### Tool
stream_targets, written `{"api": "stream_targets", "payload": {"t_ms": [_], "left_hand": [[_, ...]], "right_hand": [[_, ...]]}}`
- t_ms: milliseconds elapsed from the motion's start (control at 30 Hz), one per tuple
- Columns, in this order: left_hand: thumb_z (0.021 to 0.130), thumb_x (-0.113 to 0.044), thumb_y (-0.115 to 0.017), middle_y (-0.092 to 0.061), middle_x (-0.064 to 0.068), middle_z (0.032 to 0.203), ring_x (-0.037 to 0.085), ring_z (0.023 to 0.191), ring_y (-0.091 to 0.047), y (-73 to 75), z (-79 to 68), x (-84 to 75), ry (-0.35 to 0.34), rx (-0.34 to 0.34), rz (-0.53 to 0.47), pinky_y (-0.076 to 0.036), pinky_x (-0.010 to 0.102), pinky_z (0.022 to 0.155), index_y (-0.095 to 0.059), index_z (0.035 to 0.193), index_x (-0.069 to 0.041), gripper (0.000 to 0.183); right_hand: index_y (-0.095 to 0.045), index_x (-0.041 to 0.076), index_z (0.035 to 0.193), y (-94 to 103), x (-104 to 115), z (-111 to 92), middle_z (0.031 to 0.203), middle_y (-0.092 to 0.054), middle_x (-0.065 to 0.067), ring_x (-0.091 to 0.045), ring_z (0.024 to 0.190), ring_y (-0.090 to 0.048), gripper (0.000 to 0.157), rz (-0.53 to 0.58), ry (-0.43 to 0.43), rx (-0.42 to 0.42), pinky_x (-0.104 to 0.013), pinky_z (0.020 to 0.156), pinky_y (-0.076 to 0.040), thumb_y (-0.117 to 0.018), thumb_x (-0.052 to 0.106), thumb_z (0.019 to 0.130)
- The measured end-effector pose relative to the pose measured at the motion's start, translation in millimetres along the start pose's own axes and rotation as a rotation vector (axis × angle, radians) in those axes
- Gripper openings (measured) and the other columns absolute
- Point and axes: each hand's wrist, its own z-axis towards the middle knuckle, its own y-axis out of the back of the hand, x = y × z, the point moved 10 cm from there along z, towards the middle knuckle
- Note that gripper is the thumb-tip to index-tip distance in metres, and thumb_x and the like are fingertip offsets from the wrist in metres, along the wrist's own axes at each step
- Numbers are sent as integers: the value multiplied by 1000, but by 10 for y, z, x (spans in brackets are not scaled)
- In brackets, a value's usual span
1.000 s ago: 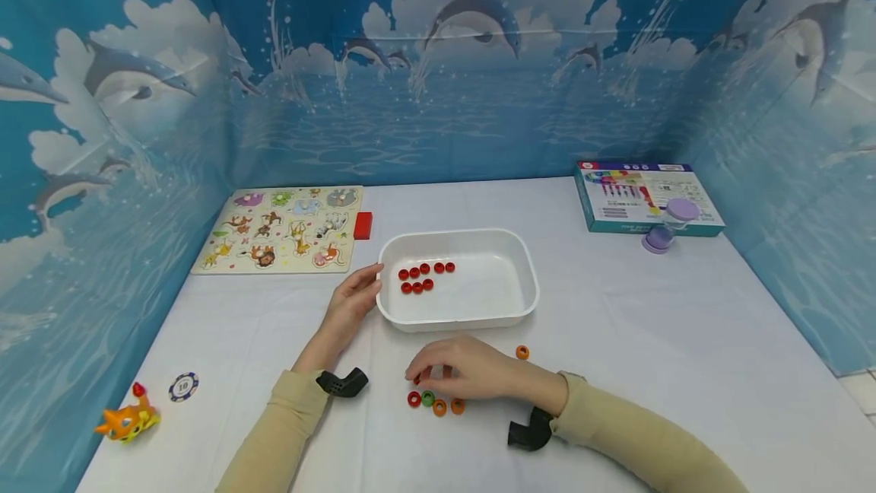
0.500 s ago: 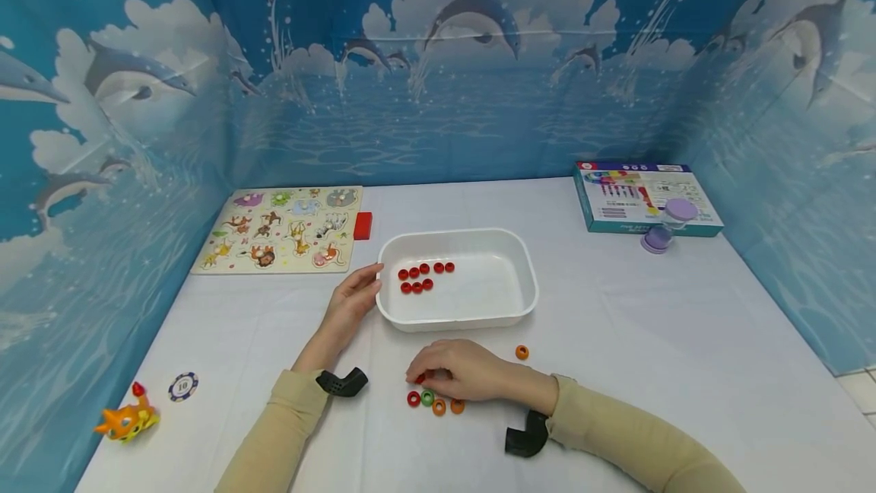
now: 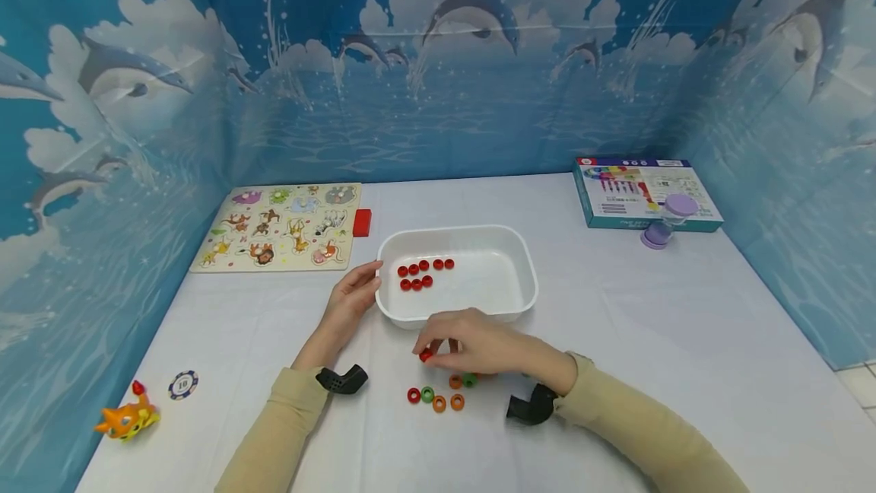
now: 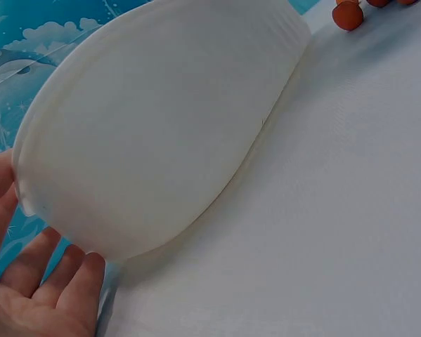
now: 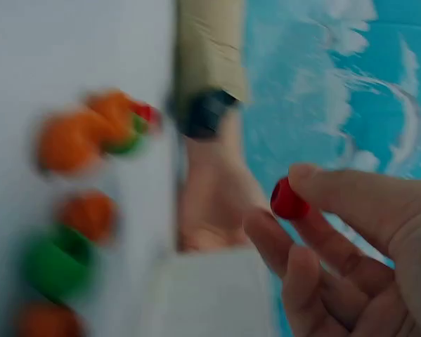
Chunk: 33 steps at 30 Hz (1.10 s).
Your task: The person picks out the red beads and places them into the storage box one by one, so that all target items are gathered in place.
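Note:
My right hand [image 3: 472, 341] pinches a red bead [image 5: 289, 201] between thumb and fingertips, lifted over the table just in front of the white tray [image 3: 489, 272]. Several red beads [image 3: 423, 265] lie in two rows in the tray's left half. At the tray's left end, my left hand [image 3: 347, 310] rests its relaxed fingers against the rim and outer wall. Below my right hand lie a red bead [image 3: 414, 395], a green bead [image 3: 427, 394] and several orange beads [image 3: 439, 404]; another green bead [image 3: 469, 380] is partly covered by the hand.
An animal puzzle board [image 3: 280, 227] with a red block [image 3: 362, 223] beside it lies at the back left. At the back right are a flat box [image 3: 636, 189] and a small purple-ended timer [image 3: 658, 234]. A poker chip [image 3: 183, 385] and orange toy figure [image 3: 125, 421] sit front left.
My right hand has lifted the red bead and moved it away from the loose beads toward the tray, uncovering more of them. The left hand stays at the tray.

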Motion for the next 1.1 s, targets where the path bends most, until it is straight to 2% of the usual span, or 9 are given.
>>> {"api": "stream_targets", "payload": {"t_ms": [100, 233, 333, 400, 567, 733, 800, 1100], "left_hand": [[87, -15, -58, -40, 7, 134, 23, 121, -38, -2, 3, 8, 13, -6, -10, -41, 26, 90, -46, 127, -5, 43], [86, -16, -59, -41, 8, 133, 22, 119, -40, 1, 6, 2, 11, -9, -5, -42, 25, 89, -45, 127, -4, 45], [85, -17, -60, -42, 6, 132, 20, 117, -42, 8, 5, 3, 6, -14, -1, -42, 25, 89, -47, 126, -5, 45], [85, -18, -60, -43, 6, 132, 19, 116, -42, 12, 5, 4, 3, -15, 9, -42, 25, 89, -48, 126, -6, 44], [86, -19, -60, -42, 5, 133, 18, 118, -41, 7, 7, 3, -7, -10, 27, -42, 25, 89, -48, 126, -7, 44], [84, -20, -62, -43, 5, 132, 20, 119, -40, 1, 6, 14, 1, -11, 23, -42, 25, 89, -48, 126, -7, 46], [84, -19, -61, -43, 4, 132, 20, 119, -40, 1, 4, 11, 2, -12, 24, -42, 25, 89, -48, 126, -7, 46], [84, -21, -62, -42, 5, 132, 20, 119, -40, 13, 9, 17, -2, -14, 17, -42, 25, 89, -48, 126, -7, 46]], "right_hand": [[-63, 21, 102, 324, 15, 72, 97, -58, 13, 0, 83, -55, 21, 11, 6, -22, -17, 63, -48, -65, 18, 82], [-63, 19, 104, 718, -142, 218, 99, -58, 11, -6, 84, -56, 24, -28, -30, -50, -22, 66, -49, -67, 17, 81], [-62, 14, 107, 898, -365, 345, 101, -59, 5, -10, 86, -57, 27, 1, -93, -45, -25, 68, -49, -67, 16, 80], [-61, 9, 108, 947, -529, 424, 101, -60, 1, -12, 86, -58, 29, 58, -141, -31, -26, 69, -49, -67, 13, 80], [-61, 3, 108, 888, -960, 563, 97, -62, -4, -14, 84, -59, 32, 161, -261, 13, -27, 67, -51, -68, 8, 78], [-63, 5, 105, 745, -1276, 591, 95, -63, -9, -25, 71, -59, 31, 161, -331, 62, -30, 63, -49, -71, 8, 74], [-63, 6, 103, 701, -1326, 600, 93, -64, -7, -25, 67, -58, 31, 128, -328, 84, -30, 61, -48, -72, 8, 73], [-66, 11, 96, 545, -1434, 640, 88, -65, 2, -14, 81, -58, 27, 49, -357, 152, -25, 67, -48, -74, 7, 71]]}}
